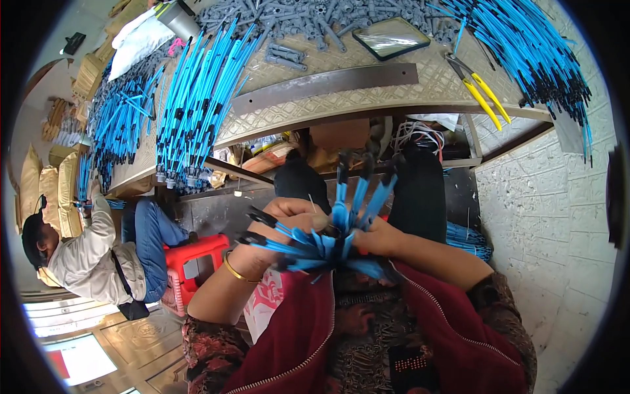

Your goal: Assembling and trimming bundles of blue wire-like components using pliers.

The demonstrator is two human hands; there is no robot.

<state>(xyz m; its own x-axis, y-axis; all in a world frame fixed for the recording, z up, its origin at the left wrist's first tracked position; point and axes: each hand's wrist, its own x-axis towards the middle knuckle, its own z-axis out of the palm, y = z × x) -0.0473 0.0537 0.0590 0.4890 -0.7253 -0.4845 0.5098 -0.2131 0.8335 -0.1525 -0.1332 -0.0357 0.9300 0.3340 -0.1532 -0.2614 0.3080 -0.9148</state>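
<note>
In front of my chest, a bundle of thin blue strips with black ends [323, 244] fans out from a dark centre. My left hand [279, 220], with a gold bangle at the wrist, is closed at the bundle's left side, thumb and fingers pressed together near its middle. Closed around the right side of the same bundle is my right hand [380, 238], its fingertips partly hidden by the strips. Some strips point up and away, others toward my left wrist, and the nearest ones are blurred.
Ahead, the patterned worktable [433, 82] bears grey plastic fittings [289, 23], upright blue strip bundles [197, 111], a flat metal bar [328, 85], yellow-handled pliers [482, 98] and a dark-framed glass piece [392, 38]. More strips [525, 46] overhang its right end. At left, a person [92, 256] sits near a red stool [197, 259].
</note>
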